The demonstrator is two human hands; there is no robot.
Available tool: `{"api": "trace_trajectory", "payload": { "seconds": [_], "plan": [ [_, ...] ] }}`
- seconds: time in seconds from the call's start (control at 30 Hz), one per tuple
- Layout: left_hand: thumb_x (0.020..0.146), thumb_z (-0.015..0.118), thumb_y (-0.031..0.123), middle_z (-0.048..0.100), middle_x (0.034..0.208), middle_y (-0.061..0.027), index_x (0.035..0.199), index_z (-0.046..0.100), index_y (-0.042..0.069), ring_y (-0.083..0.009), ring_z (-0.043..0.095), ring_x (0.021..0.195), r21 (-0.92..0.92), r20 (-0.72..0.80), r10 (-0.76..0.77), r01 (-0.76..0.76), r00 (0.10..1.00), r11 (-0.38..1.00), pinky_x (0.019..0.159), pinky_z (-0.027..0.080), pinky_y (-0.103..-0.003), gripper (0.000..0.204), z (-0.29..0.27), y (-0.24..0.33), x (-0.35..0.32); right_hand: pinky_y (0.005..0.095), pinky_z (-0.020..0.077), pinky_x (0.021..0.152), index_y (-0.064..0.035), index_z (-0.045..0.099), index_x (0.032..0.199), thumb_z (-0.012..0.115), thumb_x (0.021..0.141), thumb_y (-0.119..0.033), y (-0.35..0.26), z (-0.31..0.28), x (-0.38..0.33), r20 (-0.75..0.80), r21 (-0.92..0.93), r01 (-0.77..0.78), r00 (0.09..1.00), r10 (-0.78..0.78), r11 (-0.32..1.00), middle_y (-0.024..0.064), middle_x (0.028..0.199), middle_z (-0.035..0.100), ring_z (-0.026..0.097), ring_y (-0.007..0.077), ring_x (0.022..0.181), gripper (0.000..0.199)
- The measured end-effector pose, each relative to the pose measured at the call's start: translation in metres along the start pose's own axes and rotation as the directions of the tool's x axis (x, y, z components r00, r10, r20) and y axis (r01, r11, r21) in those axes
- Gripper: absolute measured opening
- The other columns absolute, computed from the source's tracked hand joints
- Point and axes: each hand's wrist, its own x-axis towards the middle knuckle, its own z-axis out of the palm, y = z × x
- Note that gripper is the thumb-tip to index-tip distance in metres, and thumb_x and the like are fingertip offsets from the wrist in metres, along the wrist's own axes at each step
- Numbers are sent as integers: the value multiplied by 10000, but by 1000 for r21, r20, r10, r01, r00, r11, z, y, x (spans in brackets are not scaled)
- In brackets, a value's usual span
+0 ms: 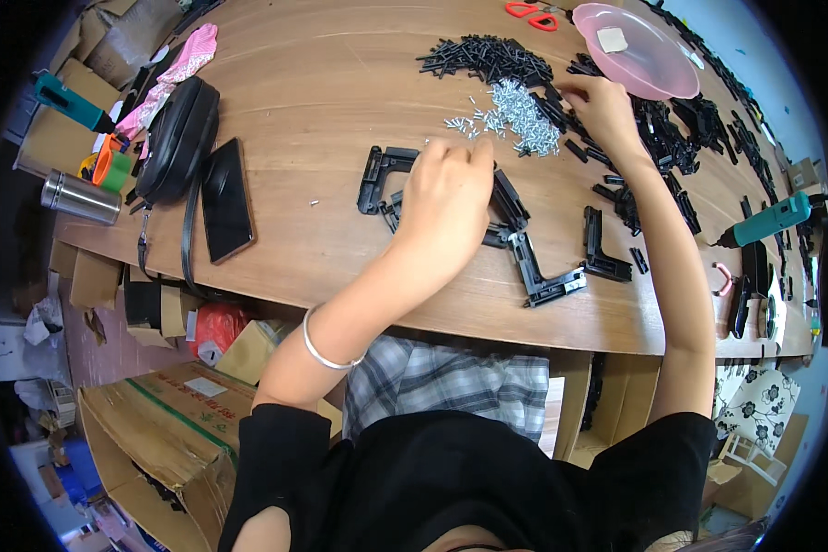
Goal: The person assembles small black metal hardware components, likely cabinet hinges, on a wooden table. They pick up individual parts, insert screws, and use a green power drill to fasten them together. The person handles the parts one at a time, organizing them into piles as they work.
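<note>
1. Head view, left hand (451, 198): it rests over a cluster of black plastic brackets (524, 248) near the table's front edge, fingers curled down and pinched together. What the fingertips hold, if anything, is hidden, so I cannot tell whether it grips a part.
2. Head view, right hand (603, 106): it reaches further back, fingers bent onto the black parts just beside the pile of small silver screws (520, 115). Whether it has one pinched is too small to tell.
3. Stock: a heap of short black rods (488, 57) lies behind the screws, and many more black pieces (681, 138) trail along the right of the wooden table (322, 83).
4. Progress, as a judgement: only a few brackets lie grouped by the left hand while the loose heaps are large, so most of the work seems left.
5. Around: a pink bowl (649, 41), red scissors (529, 13), a teal power screwdriver (768, 219), a black pouch (179, 138) and a phone (227, 198).
</note>
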Motion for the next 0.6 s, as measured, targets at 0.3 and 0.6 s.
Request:
{"api": "trace_trajectory", "payload": {
  "seconds": [0.3,0.6],
  "plan": [
    [903,544,181,543,1030,-64,1181,470,52,-91,561,863,-917,370,-307,397,877,29,672,475,-226,315,-56,-1,-50,359,453,785,-46,653,765,630,700,-49,-5,41,39,56,-173,386,922,-382,906,88,823,579,541,276,894,68],
    [965,379,140,485,1221,-203,1403,149,98,-249,569,1039,-764,572,-125,471,811,-442,908,481,-392,496,-46,9,-86,300,480,778,-50,607,867,635,750,-83,2,33,35,14,75,260,965,-262,963,68,918,589,589,195,870,125]
  ]
}}
